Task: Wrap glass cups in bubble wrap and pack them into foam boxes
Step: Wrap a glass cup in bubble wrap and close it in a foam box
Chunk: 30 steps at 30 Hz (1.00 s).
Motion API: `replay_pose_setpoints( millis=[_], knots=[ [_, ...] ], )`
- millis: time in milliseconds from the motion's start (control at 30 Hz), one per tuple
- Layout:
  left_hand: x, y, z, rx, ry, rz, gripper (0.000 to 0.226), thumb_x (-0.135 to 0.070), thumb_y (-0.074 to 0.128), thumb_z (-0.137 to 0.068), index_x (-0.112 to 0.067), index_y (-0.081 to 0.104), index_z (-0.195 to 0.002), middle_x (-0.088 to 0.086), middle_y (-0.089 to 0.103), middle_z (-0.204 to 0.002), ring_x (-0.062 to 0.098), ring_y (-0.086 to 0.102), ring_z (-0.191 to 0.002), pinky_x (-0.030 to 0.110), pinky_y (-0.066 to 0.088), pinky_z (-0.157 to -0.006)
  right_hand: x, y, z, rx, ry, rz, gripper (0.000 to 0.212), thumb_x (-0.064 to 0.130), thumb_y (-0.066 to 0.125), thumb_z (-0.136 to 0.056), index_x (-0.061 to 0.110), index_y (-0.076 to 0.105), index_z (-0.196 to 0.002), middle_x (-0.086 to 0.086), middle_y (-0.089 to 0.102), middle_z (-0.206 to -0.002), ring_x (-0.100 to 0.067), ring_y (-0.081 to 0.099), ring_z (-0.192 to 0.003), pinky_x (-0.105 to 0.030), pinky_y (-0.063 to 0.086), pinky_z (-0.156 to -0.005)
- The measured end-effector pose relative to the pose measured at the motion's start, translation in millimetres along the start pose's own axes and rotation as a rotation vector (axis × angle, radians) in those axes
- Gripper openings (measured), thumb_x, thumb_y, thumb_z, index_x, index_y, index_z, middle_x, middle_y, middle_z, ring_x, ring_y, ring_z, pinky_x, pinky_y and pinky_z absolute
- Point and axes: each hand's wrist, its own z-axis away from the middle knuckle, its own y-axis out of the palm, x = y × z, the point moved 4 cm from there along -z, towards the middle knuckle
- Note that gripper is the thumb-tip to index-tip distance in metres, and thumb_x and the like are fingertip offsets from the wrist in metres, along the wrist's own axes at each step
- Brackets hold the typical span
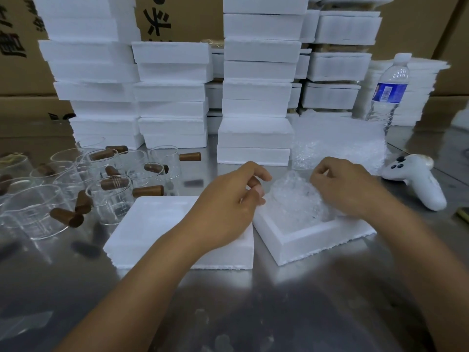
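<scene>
1. The wrapped cup stands in the open foam box at the near middle of the steel table. The clear film blurs the glass inside, so its rim and handle cannot be made out.
2. The right hand covers the bundle's right side and the box's far right corner.
3. The left hand and its forearm hide the right part of a foam slab that lies just beside the box, on its left.
4. Whether either hand pinches any film cannot be told, because the wrap is transparent and the fingertips are partly turned away.
5. Left hand: back upward, fingers curled, thumb and forefinger tips close together just beside the bundle's left edge.
6. Right hand: knuckles upward, fingers curled in toward the bundle's top, its underside against the wrap.
7. Both forearms enter from the bottom edge, which cuts them off.
8. Bare glass cups with brown handles crowd the table's left. Their clear walls overlap, so they are hard to count, and the leftmost are cut off.
9. Behind stand foam stacks, their tops out of view.
10. To their right are a pile of bubble wrap, a water bottle and a white controller.
11. The print on the cartons at the back is partly hidden.
</scene>
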Motion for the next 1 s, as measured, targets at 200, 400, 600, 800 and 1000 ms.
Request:
replay_pose_setpoints(
  millis=[200,400,600,800,1000],
  knots=[
    [-3,-15,3,0.124,-0.049,0.026,0.048,-0.061,0.062,-0.07,-0.047,0.049,-0.113,-0.025,0.054,-0.113,-0.015,0.048,-0.109,0.011,0.037,-0.091,-13,-15,-3,-0.199,0.088,-0.173,0.033,0.051,0.06,-0.074,0.03,0.052,-0.098,0.005,0.058,-0.081,-0.014,0.056,-0.073,-0.033,0.044,-0.065],
    [-2,-20,11,0.42,-0.134,-0.156,0.082,-0.066,0.073,-0.045,-0.069,0.032,-0.116,-0.042,0.038,-0.122,-0.027,0.034,-0.109,0.001,0.032,-0.076,-28,-16,-5,-0.214,0.204,-0.003,0.023,0.034,0.055,-0.084,0.016,0.061,-0.097,-0.004,0.063,-0.093,-0.028,0.058,-0.081,-0.035,0.046,-0.069],
    [1,-16,17,0.569,-0.163,-0.296,0.086,-0.055,0.083,-0.057,-0.082,0.015,-0.102,-0.062,0.017,-0.107,-0.027,0.028,-0.101,0.006,0.025,-0.089,-38,-13,-11,-0.046,0.251,0.04,0.018,0.028,0.057,-0.086,0.014,0.068,-0.088,-0.007,0.065,-0.078,-0.029,0.062,-0.073,-0.038,0.053,-0.075],
    [-4,-19,17,0.429,-0.115,-0.37,0.098,-0.054,0.08,-0.061,-0.066,0.011,-0.131,-0.032,0.029,-0.135,-0.01,0.031,-0.112,0.01,0.029,-0.084,-44,-12,-15,-0.034,0.26,0.134,0.01,0.025,0.052,-0.09,0.018,0.06,-0.091,-0.003,0.061,-0.086,-0.028,0.06,-0.081,-0.041,0.053,-0.082],
    [-36,-50,17,0.039,0.113,-0.304,0.079,-0.081,0.061,-0.045,-0.075,0.026,-0.115,-0.057,0.028,-0.114,-0.04,0.025,-0.098,0.008,0.028,-0.075,-44,-16,-10,-0.059,0.286,0.189,0.016,0.018,0.047,-0.087,0.013,0.061,-0.095,-0.008,0.062,-0.087,-0.029,0.058,-0.079,-0.031,0.047,-0.071]
  ],
)
